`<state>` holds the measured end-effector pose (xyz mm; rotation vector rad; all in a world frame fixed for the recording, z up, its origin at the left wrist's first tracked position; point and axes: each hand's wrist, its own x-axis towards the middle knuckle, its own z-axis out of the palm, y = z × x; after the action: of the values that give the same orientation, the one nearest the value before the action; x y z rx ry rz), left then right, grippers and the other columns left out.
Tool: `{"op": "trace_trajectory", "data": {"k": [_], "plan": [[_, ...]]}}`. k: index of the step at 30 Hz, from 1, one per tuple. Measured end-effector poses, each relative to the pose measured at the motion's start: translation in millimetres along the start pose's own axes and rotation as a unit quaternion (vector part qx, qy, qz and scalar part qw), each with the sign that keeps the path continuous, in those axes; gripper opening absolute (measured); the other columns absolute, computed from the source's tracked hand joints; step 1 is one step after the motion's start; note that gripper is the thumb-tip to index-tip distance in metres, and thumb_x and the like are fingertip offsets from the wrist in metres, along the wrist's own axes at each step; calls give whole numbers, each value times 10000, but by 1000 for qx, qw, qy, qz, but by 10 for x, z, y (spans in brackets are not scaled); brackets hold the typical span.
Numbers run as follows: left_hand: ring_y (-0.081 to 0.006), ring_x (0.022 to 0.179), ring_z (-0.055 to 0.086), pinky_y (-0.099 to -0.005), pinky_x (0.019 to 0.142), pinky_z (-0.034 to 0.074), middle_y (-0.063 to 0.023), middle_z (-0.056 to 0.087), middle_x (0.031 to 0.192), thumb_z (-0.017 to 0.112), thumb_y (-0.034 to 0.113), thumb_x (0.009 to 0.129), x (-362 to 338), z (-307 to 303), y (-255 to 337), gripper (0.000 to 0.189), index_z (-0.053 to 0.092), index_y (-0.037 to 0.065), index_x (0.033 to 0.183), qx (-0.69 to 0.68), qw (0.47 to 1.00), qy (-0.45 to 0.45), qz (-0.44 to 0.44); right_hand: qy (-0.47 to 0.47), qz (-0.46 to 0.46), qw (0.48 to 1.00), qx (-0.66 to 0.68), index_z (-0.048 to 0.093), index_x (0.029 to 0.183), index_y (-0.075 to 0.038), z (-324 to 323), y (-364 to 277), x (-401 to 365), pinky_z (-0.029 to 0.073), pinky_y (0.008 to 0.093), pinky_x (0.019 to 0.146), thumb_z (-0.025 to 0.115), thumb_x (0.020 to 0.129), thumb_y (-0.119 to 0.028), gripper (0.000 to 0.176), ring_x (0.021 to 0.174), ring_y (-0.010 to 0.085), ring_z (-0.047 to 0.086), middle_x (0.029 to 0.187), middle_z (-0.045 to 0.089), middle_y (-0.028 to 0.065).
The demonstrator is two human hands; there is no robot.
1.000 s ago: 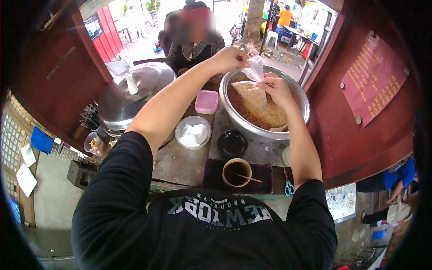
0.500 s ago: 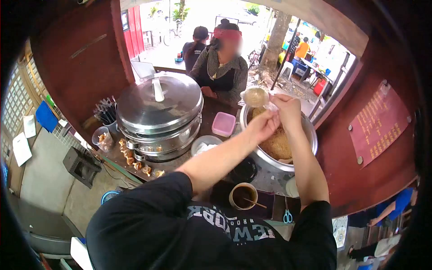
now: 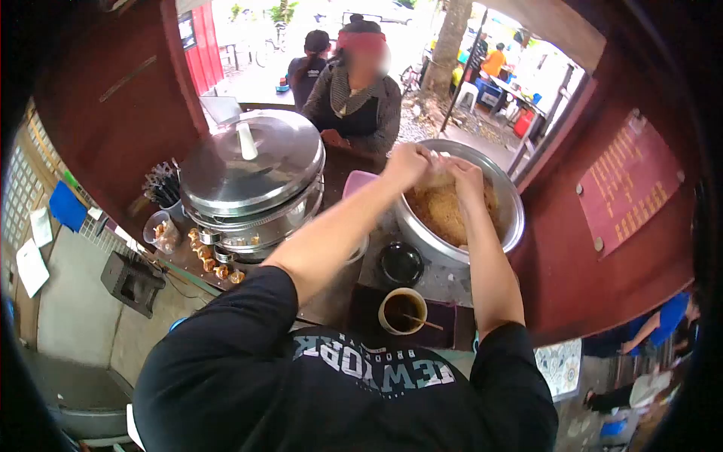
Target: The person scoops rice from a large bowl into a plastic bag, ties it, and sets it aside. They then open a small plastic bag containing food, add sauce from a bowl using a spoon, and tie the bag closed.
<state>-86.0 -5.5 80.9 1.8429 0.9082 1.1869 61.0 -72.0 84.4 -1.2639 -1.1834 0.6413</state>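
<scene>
A large metal pot (image 3: 512, 226) holds brown noodle-like or grain-like food (image 3: 452, 213). Over its upper part, a clear plastic bag (image 3: 437, 178) with pale food in it hangs between my hands. My left hand (image 3: 409, 164) is closed on the bag's top from the left. The fingers of my right hand (image 3: 464, 179) pinch the top from the right. Both hands are close together, and the bag's knot or opening is too small to make out.
A big lidded steamer (image 3: 252, 162) stands left of the pot, with wrapped dumplings (image 3: 207, 258) beside it. Nearer me are a black bowl (image 3: 401, 264) and a sauce cup (image 3: 401, 310). A person (image 3: 354, 98) is across the counter.
The bag has swung down from above the pot's rim to over the food. My left hand has moved up and left, and the fingers of both hands now meet at the bag's top.
</scene>
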Motion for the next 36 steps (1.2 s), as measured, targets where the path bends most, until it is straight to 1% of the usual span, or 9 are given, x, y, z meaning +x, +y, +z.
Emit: {"op": "trace_trajectory", "data": {"k": [3, 9, 13, 14, 17, 21, 25, 30, 36], "plan": [[-321, 672, 658, -380, 656, 516, -202, 649, 704, 679, 159, 609, 204, -283, 159, 190, 712, 34, 748, -12, 991, -111, -70, -51, -14, 998, 32, 686, 982, 41, -61, 57, 88, 438, 257, 822, 683, 804, -160, 268, 876, 122, 602, 946, 684, 78], [-302, 648, 654, -366, 654, 513, -189, 650, 681, 715, 257, 582, 323, -429, 342, 258, 716, 43, 725, 130, 988, -85, -11, -176, -35, 984, -6, 673, 1032, 16, -103, -167, 85, 430, 280, 851, 699, 771, -144, 307, 928, 141, 585, 1000, 646, 92], [-213, 649, 636, -284, 637, 489, -118, 663, 697, 650, 103, 711, 183, -570, 464, 93, 709, 33, 722, 191, 956, -164, 153, -262, -28, 962, -78, 658, 1068, 15, -71, -520, -139, 435, 289, 847, 686, 776, -154, 338, 952, 157, 575, 1033, 608, 84], [-187, 656, 622, -277, 643, 479, -89, 658, 708, 653, 64, 696, 197, -600, 366, 80, 707, 42, 750, 211, 923, -136, 291, -286, -18, 956, -64, 654, 1076, 16, -76, -616, -214, 434, 290, 850, 682, 779, -160, 347, 960, 159, 571, 1030, 607, 84], [-170, 653, 587, -288, 654, 468, -41, 623, 686, 654, 19, 675, 124, -704, 387, 167, 702, 58, 831, 118, 954, -243, 127, -328, -12, 944, 40, 613, 1140, 37, -74, -559, -330, 404, 312, 901, 668, 776, -187, 432, 1008, 174, 549, 1078, 606, 93], [-157, 884, 527, -302, 743, 439, -37, 580, 883, 648, 20, 742, 14, -873, 499, 287, 657, 82, 1023, 44, 899, -323, 291, -379, 22, 911, 163, 580, 1182, 50, -150, -329, -306, 360, 325, 969, 689, 752, -213, 516, 1101, 199, 518, 1151, 591, 103], [-199, 986, 491, -305, 807, 409, -68, 510, 1050, 748, 205, 703, -84, -1133, 707, 333, 659, 126, 1014, 93, 856, -430, 270, -459, 39, 860, 219, 563, 1198, 59, -63, -606, -483, 313, 339, 1030, 709, 749, -251, 565, 1200, 227, 461, 1236, 535, 116], [-282, 1063, 451, -393, 940, 325, -71, 499, 1039, 776, 194, 621, -247, -1218, 743, 292, 627, 100, 854, 154, 817, -430, 353, -500, 22, 843, 198, 534, 1221, 75, 83, -687, -655, 296, 361, 1048, 712, 764, -372, 664, 1236, 234, 423, 1341, 427, 113], [-303, 926, 509, -385, 828, 392, -101, 525, 905, 701, 137, 696, -407, -1158, 511, 221, 555, 51, 837, 109, 899, -242, 348, -452, 8, 865, 218, 477, 1286, 60, 134, -652, -603, 291, 351, 1049, 685, 761, -481, 782, 1261, 222, 382, 1383, 366, 92]]}}
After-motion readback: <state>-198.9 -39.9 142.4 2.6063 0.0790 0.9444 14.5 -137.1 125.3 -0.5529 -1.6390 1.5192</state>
